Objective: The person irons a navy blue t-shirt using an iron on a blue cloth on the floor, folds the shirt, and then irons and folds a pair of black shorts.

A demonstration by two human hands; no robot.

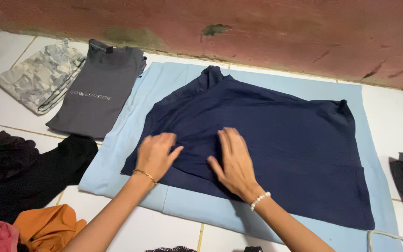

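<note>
Palms flat and fingers spread, my left hand (156,155) and right hand (233,161) press the near-left part of the navy garment (276,140) lying on the light blue cloth (378,186); I judge smoothing outward from the middle clears wrinkles best.

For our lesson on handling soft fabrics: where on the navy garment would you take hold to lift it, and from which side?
Probably the bunched corner at the top of the navy garment, approached from the wall side: it stands raised in folds, offering something to pinch. Elsewhere the cloth lies flat on the light blue sheet, pressed by the left hand and right hand.
</note>
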